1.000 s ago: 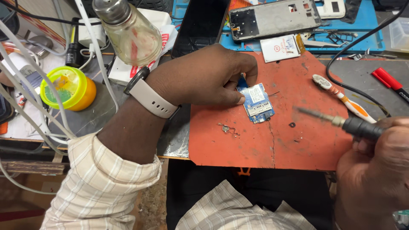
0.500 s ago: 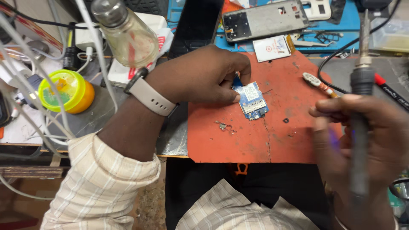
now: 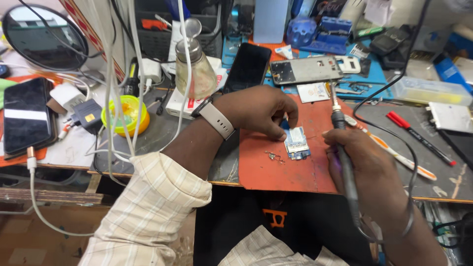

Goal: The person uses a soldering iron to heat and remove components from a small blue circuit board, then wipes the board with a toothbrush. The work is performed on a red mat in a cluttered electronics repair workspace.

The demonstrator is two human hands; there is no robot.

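A small blue circuit board (image 3: 296, 143) lies on an orange work mat (image 3: 276, 172). My left hand (image 3: 261, 112), with a pale watch at the wrist, presses its fingertips on the board's upper left edge and pins it to the mat. My right hand (image 3: 367, 162) grips a dark soldering iron (image 3: 343, 157) held upright, its metal tip pointing away from me above the mat to the right of the board. The iron's cable runs up and back across the bench. Small bits of wire (image 3: 274, 156) lie on the mat just left of the board.
Behind the mat are a black phone (image 3: 249, 66), an opened phone frame (image 3: 305, 70) and a glass dispenser bottle (image 3: 195, 74). A yellow tub (image 3: 125, 114), chargers and another phone (image 3: 27, 116) sit at left. A toothbrush (image 3: 399, 152) and red pen (image 3: 419, 138) lie at right.
My right hand has swung the soldering iron from lying low at the right to upright and moved left, closer to the board. My left hand stays on the board.
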